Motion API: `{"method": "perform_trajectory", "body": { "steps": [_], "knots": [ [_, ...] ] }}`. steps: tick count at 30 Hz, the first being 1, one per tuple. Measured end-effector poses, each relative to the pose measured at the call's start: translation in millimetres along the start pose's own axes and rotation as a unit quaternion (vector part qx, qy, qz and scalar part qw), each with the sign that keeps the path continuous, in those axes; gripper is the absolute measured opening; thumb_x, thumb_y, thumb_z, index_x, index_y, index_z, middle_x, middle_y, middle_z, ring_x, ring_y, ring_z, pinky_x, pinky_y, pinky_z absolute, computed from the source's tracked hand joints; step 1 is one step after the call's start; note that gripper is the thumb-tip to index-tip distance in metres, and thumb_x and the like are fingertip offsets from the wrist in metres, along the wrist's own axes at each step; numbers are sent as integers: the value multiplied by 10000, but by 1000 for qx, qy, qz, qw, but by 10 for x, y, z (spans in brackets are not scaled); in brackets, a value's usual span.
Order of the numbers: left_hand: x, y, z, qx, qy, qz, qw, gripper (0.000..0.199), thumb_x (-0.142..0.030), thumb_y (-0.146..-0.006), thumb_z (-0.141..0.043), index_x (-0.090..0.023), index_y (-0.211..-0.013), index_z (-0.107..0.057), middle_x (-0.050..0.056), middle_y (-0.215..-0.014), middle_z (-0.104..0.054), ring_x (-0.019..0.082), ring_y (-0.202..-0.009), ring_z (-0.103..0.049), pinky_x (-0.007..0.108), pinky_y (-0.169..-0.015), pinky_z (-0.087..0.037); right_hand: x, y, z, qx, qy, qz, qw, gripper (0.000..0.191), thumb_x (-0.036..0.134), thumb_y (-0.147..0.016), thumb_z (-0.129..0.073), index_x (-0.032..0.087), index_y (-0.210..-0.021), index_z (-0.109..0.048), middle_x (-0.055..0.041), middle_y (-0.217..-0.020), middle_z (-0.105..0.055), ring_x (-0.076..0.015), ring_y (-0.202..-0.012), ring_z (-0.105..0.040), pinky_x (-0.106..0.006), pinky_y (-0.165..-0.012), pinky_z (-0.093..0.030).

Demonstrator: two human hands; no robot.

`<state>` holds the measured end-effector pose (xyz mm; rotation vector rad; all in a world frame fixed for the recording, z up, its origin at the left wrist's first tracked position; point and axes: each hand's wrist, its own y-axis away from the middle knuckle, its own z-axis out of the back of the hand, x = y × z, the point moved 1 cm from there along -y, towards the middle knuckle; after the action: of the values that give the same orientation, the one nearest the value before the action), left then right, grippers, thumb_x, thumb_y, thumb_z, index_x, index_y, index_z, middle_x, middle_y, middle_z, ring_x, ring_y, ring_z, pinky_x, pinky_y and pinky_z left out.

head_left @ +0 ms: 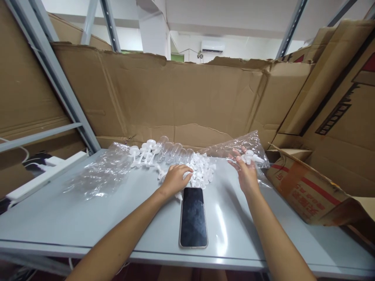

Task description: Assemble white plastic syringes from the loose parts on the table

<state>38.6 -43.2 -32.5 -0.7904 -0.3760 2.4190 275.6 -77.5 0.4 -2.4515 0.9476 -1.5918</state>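
Grey and glossy, the table [88, 218] is walled in by flattened cardboard sheets [181, 97] at the back and sides. Near its far middle a pile of small white plastic parts [202, 169] is heaped, with no common direction to be read among them. Behind the pile a row of clear tubes with white plungers [155, 152] is laid, their long axes running from near left to far right, the plunger discs toward the left.

The left hand [175, 179] is rested palm down on the near left edge of the pile, fingers curled over several parts; what is gripped beneath cannot be made out. The right hand [247, 171] is held up just right of the pile, fingers loosely spread around a few white parts [250, 157] inside a clear plastic bag [237, 148].

A dark phone [193, 216] is laid face up just before the pile, long axis pointing away. A second clear bag [99, 173] is spread at the left. A printed carton [304, 191] is cut off at the right.
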Motion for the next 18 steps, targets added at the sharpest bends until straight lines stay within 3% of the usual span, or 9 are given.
{"method": "perform_trajectory", "body": {
  "steps": [5,12,18],
  "knots": [
    [-36,-31,0,-10,37,16,999,219,-319,-805,-493,-244,-967,-618,7,-986,-669,198,-958,-574,360,-952,-334,61,30,-34,-2,-31,-32,999,404,231,-683,-691,271,-1062,-554,-16,-1035,-662,-181,-864,-660,-314,-725,-551],
    [23,-144,-104,2,97,20,995,194,-266,-780,-512,-242,-949,-604,-5,-950,-668,168,-868,-607,291,-819,-435,-23,-13,45,-30,-83,-73,993,356,206,-679,-683,244,-1005,-547,-24,-984,-676,-197,-845,-668,-332,-705,-562],
    [34,-151,-137,-2,168,40,985,145,-267,-781,-499,-230,-914,-543,-2,-919,-647,157,-850,-608,274,-742,-454,-26,-10,42,-1,-105,-90,990,372,210,-694,-667,252,-1042,-543,-24,-1042,-663,-213,-917,-650,-343,-757,-553]
  ]
}}
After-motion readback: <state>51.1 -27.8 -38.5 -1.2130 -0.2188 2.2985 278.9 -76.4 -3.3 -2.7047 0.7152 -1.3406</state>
